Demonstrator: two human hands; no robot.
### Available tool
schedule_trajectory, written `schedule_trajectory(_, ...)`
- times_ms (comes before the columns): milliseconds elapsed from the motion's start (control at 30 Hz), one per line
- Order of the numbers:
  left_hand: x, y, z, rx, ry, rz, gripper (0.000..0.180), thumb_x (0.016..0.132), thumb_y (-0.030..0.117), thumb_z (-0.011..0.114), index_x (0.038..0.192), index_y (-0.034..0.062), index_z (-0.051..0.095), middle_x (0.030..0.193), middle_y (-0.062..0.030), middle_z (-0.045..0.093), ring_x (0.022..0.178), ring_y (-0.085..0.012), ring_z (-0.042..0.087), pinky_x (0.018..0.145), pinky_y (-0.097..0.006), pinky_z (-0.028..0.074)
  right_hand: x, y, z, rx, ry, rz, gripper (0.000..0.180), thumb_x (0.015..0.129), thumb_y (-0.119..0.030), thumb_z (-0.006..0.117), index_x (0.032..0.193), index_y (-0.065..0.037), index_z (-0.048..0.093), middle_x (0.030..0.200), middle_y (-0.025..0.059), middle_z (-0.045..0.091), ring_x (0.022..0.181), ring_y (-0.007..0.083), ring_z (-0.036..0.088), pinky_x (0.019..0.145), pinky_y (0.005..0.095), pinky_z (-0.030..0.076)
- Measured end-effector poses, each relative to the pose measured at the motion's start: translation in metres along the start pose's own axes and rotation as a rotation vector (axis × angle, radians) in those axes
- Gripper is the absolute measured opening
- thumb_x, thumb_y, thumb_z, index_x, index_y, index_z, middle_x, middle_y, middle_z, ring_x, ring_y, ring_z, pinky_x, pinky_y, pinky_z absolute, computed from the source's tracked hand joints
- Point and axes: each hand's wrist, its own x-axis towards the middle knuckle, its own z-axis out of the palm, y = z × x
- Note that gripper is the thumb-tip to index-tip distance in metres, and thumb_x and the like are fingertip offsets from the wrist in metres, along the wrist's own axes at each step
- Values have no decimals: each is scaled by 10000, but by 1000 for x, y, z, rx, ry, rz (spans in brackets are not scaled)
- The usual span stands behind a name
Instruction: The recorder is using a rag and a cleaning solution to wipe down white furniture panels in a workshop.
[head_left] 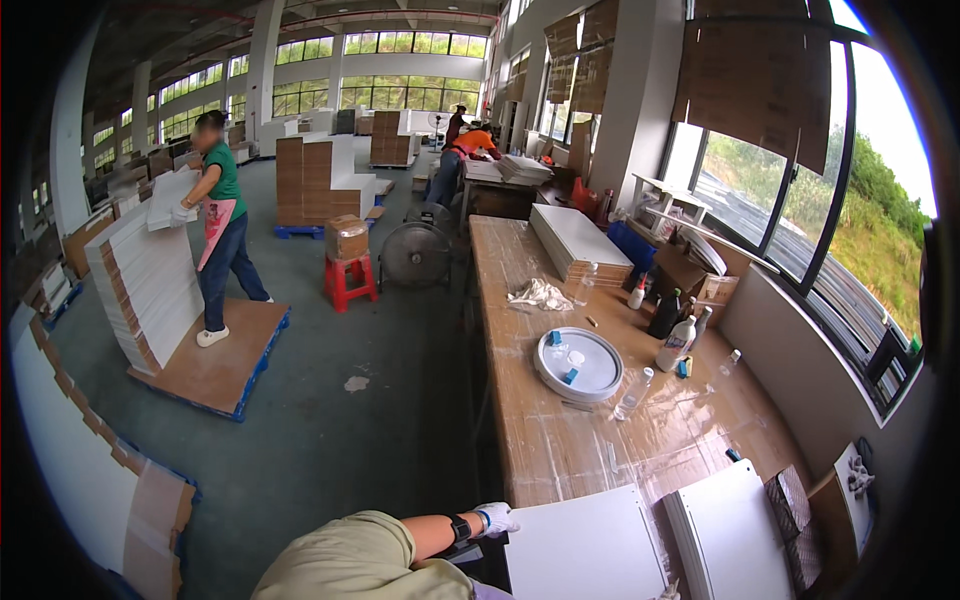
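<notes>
My left hand (pixel 494 519), in a white glove with a dark watch on the wrist, grips the left edge of a white panel (pixel 585 548). The panel lies flat at the near end of the brown work table (pixel 545 465). At the lower edge of the picture, by the panel's right side, a bit of pale glove shows, which looks like my right hand (pixel 669 591); its fingers are mostly cut off. Just right of the panel sits a stack of similar white panels (pixel 735 525).
Farther up the table are a round white lid (pixel 600 378) with blue blocks, clear bottles (pixel 633 394), a crumpled cloth (pixel 541 294) and a panel stack (pixel 580 240). Windows line the right. At left, a person in green (pixel 222 170) handles panels on a pallet. A fan (pixel 416 255) stands beyond.
</notes>
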Motion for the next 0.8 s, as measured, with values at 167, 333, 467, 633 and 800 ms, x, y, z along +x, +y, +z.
schedule_trajectory(167,-2,2,-2,4,-45,15,462,766,453,669,992,51,694,880,-156,692,806,-292,663,700,-394,494,1,0,1,-2,-3,3,559,812,-382,627,1290,-108,528,1200,163,545,1152,341,482,1042,445,318)
schedule_trajectory(333,3,-4,0,-8,-54,20,450,766,445,667,961,40,694,826,-147,687,758,-284,660,678,-393,488,1,0,1,-3,-7,4,557,814,-380,626,1290,-108,529,1203,163,545,1152,342,482,1039,445,321)
schedule_trajectory(467,9,-5,2,12,-17,41,433,769,431,659,932,32,690,764,-132,678,683,-280,645,631,-398,479,2,0,0,3,0,8,556,815,-379,626,1291,-108,529,1205,164,544,1153,343,482,1037,444,324)
schedule_trajectory(633,5,-2,-3,-21,-49,40,434,773,437,649,918,31,692,755,-142,672,660,-290,634,617,-412,477,4,-2,2,7,-3,13,554,817,-378,625,1291,-108,530,1207,164,544,1153,344,482,1035,444,327)
schedule_trajectory(800,-2,1,-6,55,-72,72,429,781,461,625,859,47,703,763,-152,671,665,-299,631,633,-413,477,4,0,2,4,-3,18,552,818,-377,625,1291,-109,530,1210,164,543,1154,345,482,1032,443,331)
